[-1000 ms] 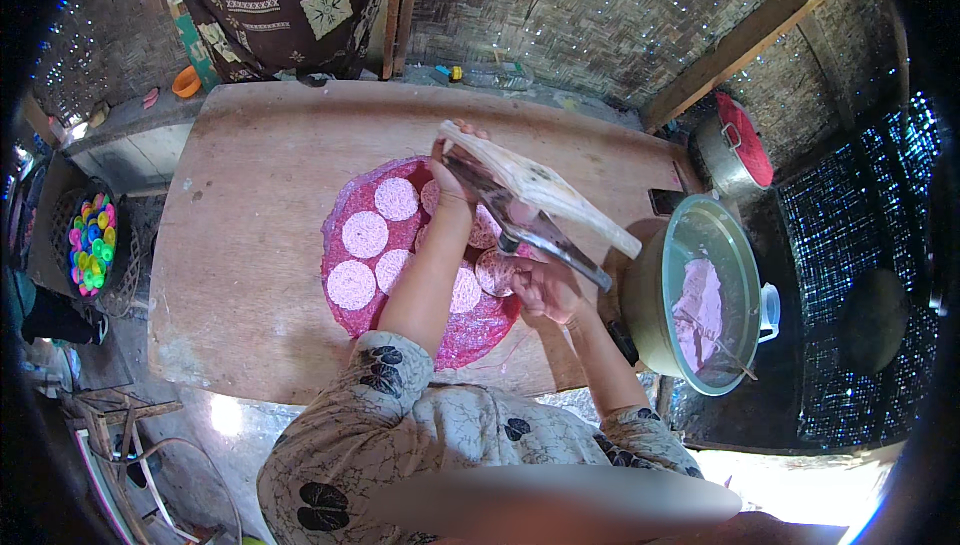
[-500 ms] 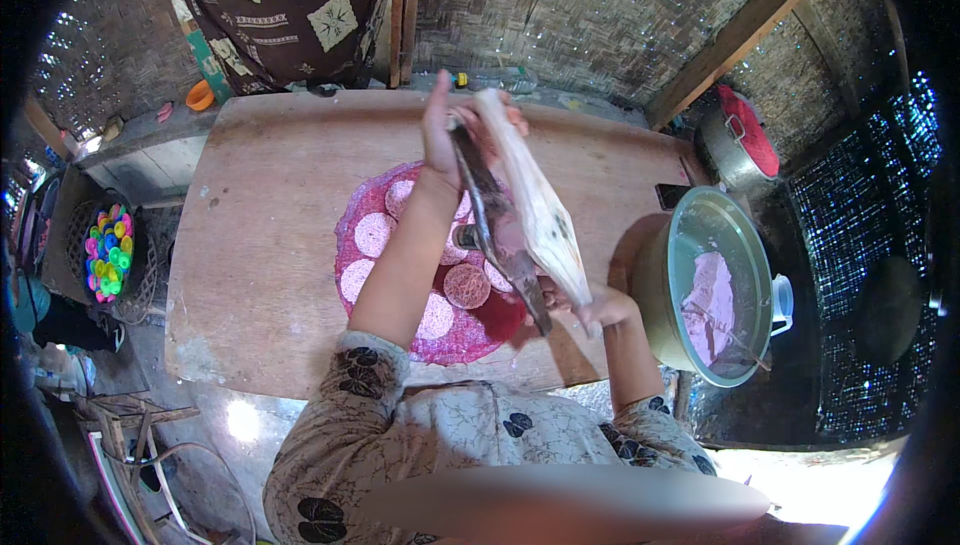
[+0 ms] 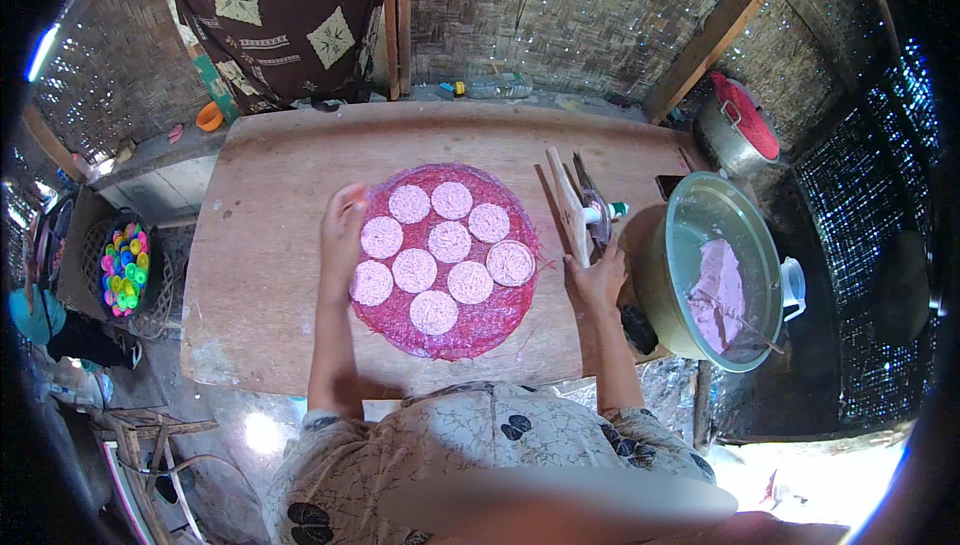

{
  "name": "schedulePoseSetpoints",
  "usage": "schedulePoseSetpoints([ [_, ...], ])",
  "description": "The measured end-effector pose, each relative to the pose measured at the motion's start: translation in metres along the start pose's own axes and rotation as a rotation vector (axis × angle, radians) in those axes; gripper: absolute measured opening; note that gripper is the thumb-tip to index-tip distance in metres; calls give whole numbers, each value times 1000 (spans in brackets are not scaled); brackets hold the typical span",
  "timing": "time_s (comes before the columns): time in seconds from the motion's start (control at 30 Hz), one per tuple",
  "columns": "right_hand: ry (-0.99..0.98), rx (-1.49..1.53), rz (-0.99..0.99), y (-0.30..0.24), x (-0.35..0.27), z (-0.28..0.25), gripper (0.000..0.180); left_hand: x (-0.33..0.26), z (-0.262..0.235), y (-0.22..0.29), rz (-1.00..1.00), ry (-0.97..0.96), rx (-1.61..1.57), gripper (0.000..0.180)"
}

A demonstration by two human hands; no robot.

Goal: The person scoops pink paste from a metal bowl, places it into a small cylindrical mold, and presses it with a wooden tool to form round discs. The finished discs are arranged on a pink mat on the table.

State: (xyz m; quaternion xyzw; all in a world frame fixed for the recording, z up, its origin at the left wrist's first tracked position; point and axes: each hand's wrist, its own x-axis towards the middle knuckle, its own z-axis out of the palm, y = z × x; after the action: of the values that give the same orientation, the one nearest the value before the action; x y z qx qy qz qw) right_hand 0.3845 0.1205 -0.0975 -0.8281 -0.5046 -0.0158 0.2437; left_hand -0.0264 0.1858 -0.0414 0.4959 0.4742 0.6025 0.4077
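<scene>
A round pink mesh sheet [image 3: 405,330] lies on the wooden table, carrying several flat pale-pink textured discs [image 3: 449,242]. My left hand [image 3: 343,230] is at the sheet's left edge with its fingers apart, slightly blurred; whether it touches the mesh is unclear. To the right of the sheet, my right hand [image 3: 602,280] grips the near end of a hand press of two wooden arms [image 3: 568,200]. A white tube with a green end [image 3: 605,212] sits across the press. The disc at the sheet's right edge [image 3: 511,263] has a thin ring round it.
A large green basin [image 3: 672,320] of pink dough [image 3: 716,290] stands at the table's right, with a dark phone-like slab [image 3: 671,186] behind it. A metal pot with a red cover [image 3: 745,125] is at the far right. Colourful small pieces [image 3: 125,265] fill a basket at left.
The press has come down from above the sheet to the table on the right. My left hand has let go of it and moved left, leaving the discs in full view.
</scene>
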Motion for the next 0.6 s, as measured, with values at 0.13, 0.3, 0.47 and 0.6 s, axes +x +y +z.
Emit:
schedulePoseSetpoints([
  [0.13,61,27,-251,-29,-17,-15,102,-40,-80,-18,-154,193,9,29],
  [0.3,-304,329,-600,-60,-36,-2,107,-77,-107,-49,-156,287,19,29],
  [0.47,-348,289,-606,-59,-34,5,99,-82,-107,-52,-240,246,-31,29],
  [0.6,-347,315,-582,-59,-34,4,94,-78,-110,-52,-228,250,-47,29],
])
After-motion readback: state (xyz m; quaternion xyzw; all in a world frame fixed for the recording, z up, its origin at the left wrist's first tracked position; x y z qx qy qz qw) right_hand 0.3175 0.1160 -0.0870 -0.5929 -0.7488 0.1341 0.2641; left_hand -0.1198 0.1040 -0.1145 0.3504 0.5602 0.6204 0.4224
